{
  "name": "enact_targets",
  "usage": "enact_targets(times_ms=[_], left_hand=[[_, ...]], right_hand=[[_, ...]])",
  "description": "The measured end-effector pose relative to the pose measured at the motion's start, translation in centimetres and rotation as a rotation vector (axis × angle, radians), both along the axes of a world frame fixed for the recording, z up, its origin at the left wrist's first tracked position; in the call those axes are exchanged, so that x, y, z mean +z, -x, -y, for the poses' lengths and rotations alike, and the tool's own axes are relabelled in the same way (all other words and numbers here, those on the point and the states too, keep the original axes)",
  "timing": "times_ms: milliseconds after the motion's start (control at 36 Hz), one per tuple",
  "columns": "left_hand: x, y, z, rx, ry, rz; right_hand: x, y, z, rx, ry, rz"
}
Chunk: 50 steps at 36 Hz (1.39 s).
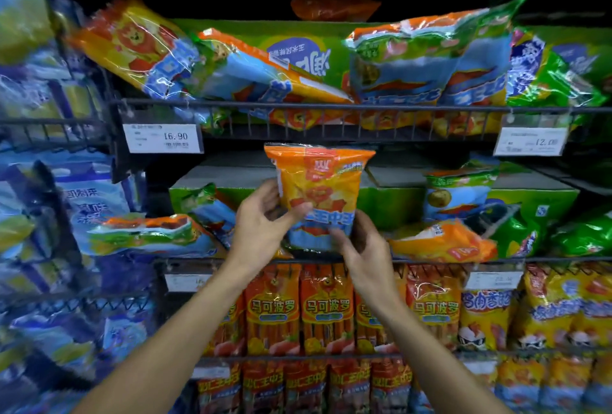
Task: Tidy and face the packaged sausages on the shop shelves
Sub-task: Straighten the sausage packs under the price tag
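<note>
An orange and yellow sausage pack [319, 181] with a blue lower part stands upright in front of the middle shelf, held by both hands. My left hand [261, 219] grips its left side, thumb across the front. My right hand [362, 246] holds its lower right corner with curled fingers. On the same shelf other packs lie flat or tilted: one at the left [149, 234] and an orange one at the right [443, 243]. The upper shelf holds several packs lying askew [212, 62].
Green cartons [390, 201] sit at the back of the middle shelf. A wire rail [331, 107] with price tags [162, 138] fronts the upper shelf. Below, red-orange packs [326, 309] stand in neat rows. Blue packs [86, 201] fill the left bay.
</note>
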State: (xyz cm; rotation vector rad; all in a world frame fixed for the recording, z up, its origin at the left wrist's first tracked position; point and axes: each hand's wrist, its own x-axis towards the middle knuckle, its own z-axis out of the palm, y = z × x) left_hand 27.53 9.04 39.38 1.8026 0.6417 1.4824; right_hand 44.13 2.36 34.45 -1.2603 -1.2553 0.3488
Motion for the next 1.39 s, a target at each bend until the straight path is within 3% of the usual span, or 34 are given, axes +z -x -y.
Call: enact_targets(times_ms=[194, 417, 528, 750, 972, 1139, 1222, 1278, 1333, 1389], left_hand=[[-1.4, -1.3, -1.8, -0.068, 0.128, 0.023], [-2.2, -1.1, -3.8, -0.051, 0.168, -0.277], [-1.9, -1.5, -3.5, 0.028, 0.051, -0.42], [-1.8, -1.5, -2.7, 0.249, -0.145, -0.734], [-1.1, -0.7, -2.9, 0.287, -0.154, -0.715], [-1.3, -1.3, -2.3, 0.517, -0.242, -1.008], [-2.1, -0.9, -0.7, 0.52, -0.281, -0.826], [-2.8, -0.5, 0.5, 0.512, -0.439, -0.683], [-3.7, -0.3, 1.0, 0.503, -0.623, -0.705], [-4.6, -0.4, 0.7, 0.484, -0.681, -0.851]], right_hand=[[-0.1, 0.4, -0.3, -0.176, -0.063, 0.05], [-0.4, 0.7, -1.7, -0.264, 0.073, 0.303], [-0.9, 0.6, -1.6, -0.243, 0.076, 0.237], [-1.1, 0.0, -1.6, -0.253, 0.111, 0.314], [-0.2, -0.4, -1.8, -0.294, 0.088, 0.35], [-0.6, -1.1, -2.4, -0.295, 0.141, 0.409], [-1.3, -1.1, -2.4, -0.308, 0.14, 0.413], [-1.5, -1.1, -2.3, -0.312, 0.128, 0.407], [-1.6, -1.0, -2.1, -0.318, 0.092, 0.42], [-1.8, -0.8, -2.0, -0.313, 0.036, 0.437]])
